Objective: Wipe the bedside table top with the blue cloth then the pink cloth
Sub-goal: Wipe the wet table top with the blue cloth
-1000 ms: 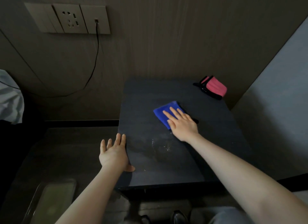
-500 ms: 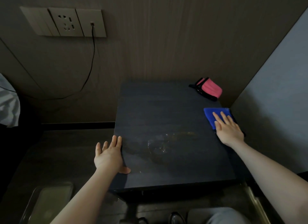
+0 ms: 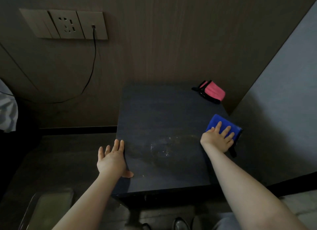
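Dark worktop (image 3: 163,120) shows the right hand (image 3: 217,140), flat-palmed on the blue cloth (image 3: 223,125), now swept from centre to the right edge, left hand (image 3: 111,159) open bracing the left edge, pink cloth (image 3: 214,92) waiting at the far-right corner.

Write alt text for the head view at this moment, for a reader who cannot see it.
A person's right hand presses a folded blue cloth flat at the right edge of a dark bedside table, while the left hand braces the table's left edge. A wet smear sits mid-table, and a pink cloth lies at the far right corner.
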